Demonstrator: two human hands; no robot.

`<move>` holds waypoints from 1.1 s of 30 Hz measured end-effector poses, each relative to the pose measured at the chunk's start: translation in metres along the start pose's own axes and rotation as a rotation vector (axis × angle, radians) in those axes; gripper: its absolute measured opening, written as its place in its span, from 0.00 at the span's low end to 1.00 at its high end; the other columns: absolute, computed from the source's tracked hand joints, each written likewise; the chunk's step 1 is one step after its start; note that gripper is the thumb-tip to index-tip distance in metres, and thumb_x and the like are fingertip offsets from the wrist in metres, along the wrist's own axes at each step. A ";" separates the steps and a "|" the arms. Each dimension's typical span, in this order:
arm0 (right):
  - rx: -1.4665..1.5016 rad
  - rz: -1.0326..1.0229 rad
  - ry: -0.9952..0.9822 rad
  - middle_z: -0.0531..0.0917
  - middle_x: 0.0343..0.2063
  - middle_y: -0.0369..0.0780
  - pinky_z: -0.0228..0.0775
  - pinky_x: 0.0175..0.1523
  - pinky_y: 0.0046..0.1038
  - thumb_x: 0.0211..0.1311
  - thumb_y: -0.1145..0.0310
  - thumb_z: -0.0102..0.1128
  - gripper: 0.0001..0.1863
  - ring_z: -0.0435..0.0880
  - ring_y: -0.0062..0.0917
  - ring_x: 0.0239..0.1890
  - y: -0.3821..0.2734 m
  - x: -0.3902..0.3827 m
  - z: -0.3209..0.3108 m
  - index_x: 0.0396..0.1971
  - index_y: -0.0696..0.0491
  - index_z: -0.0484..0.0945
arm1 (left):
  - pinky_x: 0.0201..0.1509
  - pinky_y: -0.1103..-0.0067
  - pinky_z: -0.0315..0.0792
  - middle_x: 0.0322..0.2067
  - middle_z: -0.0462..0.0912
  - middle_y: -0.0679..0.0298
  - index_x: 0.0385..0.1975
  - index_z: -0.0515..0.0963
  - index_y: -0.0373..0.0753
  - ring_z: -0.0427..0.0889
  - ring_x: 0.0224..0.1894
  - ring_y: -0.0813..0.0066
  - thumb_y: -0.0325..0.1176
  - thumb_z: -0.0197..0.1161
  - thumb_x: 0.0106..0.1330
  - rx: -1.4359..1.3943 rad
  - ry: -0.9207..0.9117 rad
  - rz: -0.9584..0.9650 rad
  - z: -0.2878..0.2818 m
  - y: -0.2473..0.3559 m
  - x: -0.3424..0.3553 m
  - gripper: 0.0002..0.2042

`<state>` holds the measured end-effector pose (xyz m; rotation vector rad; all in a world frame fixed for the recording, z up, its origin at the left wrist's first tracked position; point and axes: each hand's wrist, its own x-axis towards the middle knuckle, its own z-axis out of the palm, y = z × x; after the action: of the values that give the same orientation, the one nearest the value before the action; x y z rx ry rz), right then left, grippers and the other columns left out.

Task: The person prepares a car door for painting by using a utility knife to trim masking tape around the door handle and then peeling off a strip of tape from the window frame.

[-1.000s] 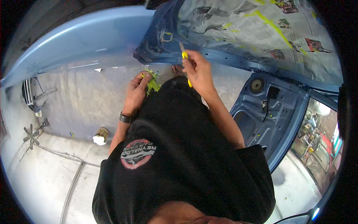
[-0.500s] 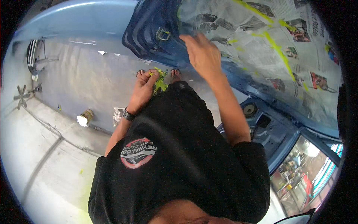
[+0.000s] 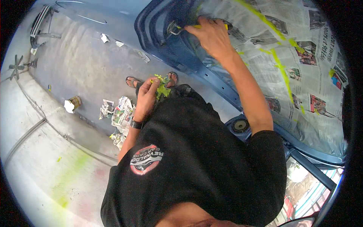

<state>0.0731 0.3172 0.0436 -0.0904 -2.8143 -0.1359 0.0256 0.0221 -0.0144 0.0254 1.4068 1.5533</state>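
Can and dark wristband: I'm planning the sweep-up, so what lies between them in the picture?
In the head view, going from the can to the wristband, there is a strip of floor, then crumpled newspaper.

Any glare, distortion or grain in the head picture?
Head view: strong fisheye bending near the rim; head view: bright, washed-out patches in the window; head view: grain speckling the shirt; head view: left hand and right hand plainly lit.

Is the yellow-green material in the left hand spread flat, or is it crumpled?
Crumpled: the yellow-green material hangs from the fingertips of the left hand in a bunch, with ragged, uneven edges.
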 end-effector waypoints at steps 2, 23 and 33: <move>0.007 0.006 -0.057 0.77 0.34 0.44 0.65 0.42 0.37 0.53 0.70 0.54 0.19 0.81 0.36 0.37 -0.001 0.002 -0.001 0.46 0.38 0.81 | 0.39 0.87 0.66 0.31 0.76 0.76 0.39 0.77 0.38 0.71 0.33 0.90 0.38 0.55 0.72 0.066 0.036 0.065 0.000 0.002 -0.006 0.10; 0.298 0.570 -0.183 0.82 0.25 0.50 0.74 0.35 0.46 0.63 0.63 0.52 0.12 0.82 0.48 0.30 -0.036 0.008 -0.013 0.42 0.45 0.82 | 0.39 0.87 0.67 0.32 0.78 0.75 0.41 0.78 0.37 0.72 0.33 0.89 0.39 0.55 0.73 -0.011 -0.003 0.000 -0.021 0.003 0.005 0.12; 0.375 0.535 -0.181 0.83 0.27 0.48 0.75 0.36 0.48 0.63 0.60 0.52 0.12 0.83 0.47 0.30 -0.025 0.009 -0.008 0.40 0.43 0.82 | 0.41 0.85 0.67 0.34 0.77 0.73 0.42 0.78 0.39 0.73 0.36 0.85 0.39 0.54 0.73 -0.002 -0.020 -0.005 -0.020 0.001 0.008 0.11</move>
<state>0.0654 0.2919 0.0514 -0.7861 -2.8192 0.5417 0.0098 0.0127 -0.0246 0.0360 1.3888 1.5464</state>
